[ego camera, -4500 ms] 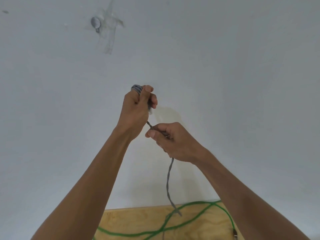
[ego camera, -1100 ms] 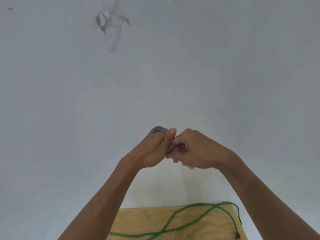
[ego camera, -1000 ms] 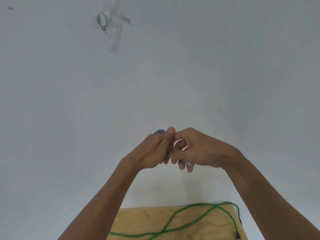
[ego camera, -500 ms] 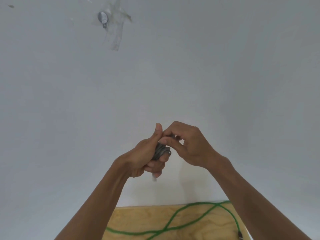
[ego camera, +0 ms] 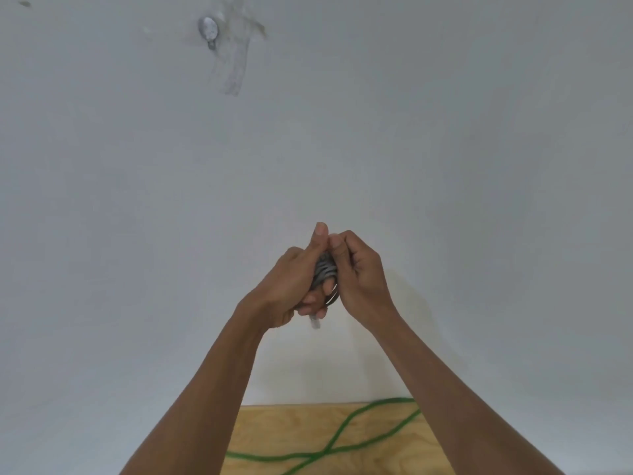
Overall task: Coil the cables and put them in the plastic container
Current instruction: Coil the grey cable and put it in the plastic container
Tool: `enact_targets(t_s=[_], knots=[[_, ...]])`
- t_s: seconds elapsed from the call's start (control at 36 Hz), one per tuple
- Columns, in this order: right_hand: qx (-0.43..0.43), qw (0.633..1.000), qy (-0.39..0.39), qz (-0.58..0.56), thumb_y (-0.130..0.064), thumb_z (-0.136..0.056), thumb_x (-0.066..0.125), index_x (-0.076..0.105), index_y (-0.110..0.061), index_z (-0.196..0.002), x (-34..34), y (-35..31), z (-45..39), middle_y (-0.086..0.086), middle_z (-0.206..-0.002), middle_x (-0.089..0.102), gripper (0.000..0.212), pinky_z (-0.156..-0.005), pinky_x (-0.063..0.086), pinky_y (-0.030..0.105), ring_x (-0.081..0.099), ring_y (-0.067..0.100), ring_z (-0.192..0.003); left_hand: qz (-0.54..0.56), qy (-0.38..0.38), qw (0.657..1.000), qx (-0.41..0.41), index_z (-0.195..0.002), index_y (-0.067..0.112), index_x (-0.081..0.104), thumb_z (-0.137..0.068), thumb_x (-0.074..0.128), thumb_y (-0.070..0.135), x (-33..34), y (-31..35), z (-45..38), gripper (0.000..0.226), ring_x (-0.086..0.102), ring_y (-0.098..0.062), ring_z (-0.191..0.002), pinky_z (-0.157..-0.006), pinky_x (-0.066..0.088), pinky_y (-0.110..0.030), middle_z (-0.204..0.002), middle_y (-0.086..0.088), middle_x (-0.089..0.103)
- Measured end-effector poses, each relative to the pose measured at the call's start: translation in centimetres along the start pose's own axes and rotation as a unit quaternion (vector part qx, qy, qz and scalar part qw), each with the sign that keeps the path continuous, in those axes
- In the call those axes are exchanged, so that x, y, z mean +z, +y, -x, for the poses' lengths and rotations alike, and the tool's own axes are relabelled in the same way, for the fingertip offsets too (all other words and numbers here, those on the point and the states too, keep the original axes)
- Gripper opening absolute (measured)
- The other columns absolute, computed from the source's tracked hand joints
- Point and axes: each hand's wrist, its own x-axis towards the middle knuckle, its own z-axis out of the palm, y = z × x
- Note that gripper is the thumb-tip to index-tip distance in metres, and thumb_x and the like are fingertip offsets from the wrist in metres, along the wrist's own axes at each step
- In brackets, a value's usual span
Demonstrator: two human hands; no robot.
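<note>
A grey cable (ego camera: 323, 270) is wound into a small tight coil, held up in front of the white wall. My left hand (ego camera: 291, 289) grips the coil, thumb pointing up, and a pale connector end (ego camera: 315, 322) sticks out below its fingers. My right hand (ego camera: 359, 272) closes on the coil from the right, its fingers curled over the top loops. A green cable (ego camera: 342, 437) lies loose in crossing loops on the wooden table (ego camera: 274, 430) below. No plastic container is in view.
A white wall (ego camera: 479, 166) fills most of the view, with a metal hook and strips of clear tape (ego camera: 209, 29) at the upper left. Only the far edge of the table shows at the bottom.
The hanging length of grey cable has been wound up into the coil. Over the last second my hands turned so the coil shows between them, and my right hand closed on it.
</note>
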Motion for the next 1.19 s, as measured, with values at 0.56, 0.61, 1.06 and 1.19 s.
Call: enact_targets(t_s=[0.56, 0.61, 1.06, 1.19], knots=[[0.109, 0.981, -0.104, -0.122, -0.032, -0.096, 0.060, 0.067, 0.003, -0.086, -0.9, -0.9, -2.2, 0.010, -0.072, 0.061, 0.037, -0.065, 0.057, 0.037, 0.062, 0.020, -0.067, -0.151, 0.406, 0.854, 0.287, -0.059, -0.006, 0.041, -0.105, 0.041, 0.034, 1.0, -3.4, -0.5, 0.062, 0.033, -0.011, -0.048, -0.049, 0.030, -0.028, -0.049, -0.018, 0.039], [0.112, 0.981, -0.093, -0.127, -0.036, -0.092, 0.063, 0.067, 0.000, -0.086, -0.8, -0.8, -2.4, 0.010, -0.072, 0.061, 0.036, -0.063, 0.054, 0.036, 0.059, 0.021, -0.065, -0.156, 0.408, 0.850, 0.295, -0.057, -0.005, 0.039, -0.105, 0.041, 0.033, 1.1, -3.3, -0.5, 0.060, 0.033, -0.011, -0.047, -0.048, 0.029, -0.027, -0.047, -0.017, 0.037], [0.157, 0.979, -0.059, -0.117, -0.026, -0.097, 0.062, 0.074, -0.001, -0.096, 1.1, 0.3, -1.1, 0.022, -0.088, 0.074, 0.029, -0.069, 0.062, 0.039, 0.073, 0.030, -0.075, -0.165, 0.485, 0.822, 0.249, -0.055, 0.000, 0.034, -0.105, 0.045, 0.037, -0.6, -3.1, -1.1, 0.064, 0.034, -0.018, -0.046, -0.046, 0.030, -0.023, -0.045, -0.006, 0.032], [0.151, 0.965, -0.167, -0.130, -0.017, -0.096, 0.062, 0.071, -0.005, -0.114, 0.0, -0.4, 0.1, 0.014, -0.106, 0.074, 0.023, -0.092, 0.057, 0.039, 0.071, 0.024, -0.102, -0.147, 0.510, 0.825, 0.195, -0.055, 0.011, 0.025, -0.104, 0.042, 0.046, -2.1, -2.7, -0.9, 0.063, 0.028, -0.014, -0.043, -0.047, 0.028, -0.021, -0.046, 0.001, 0.025]])
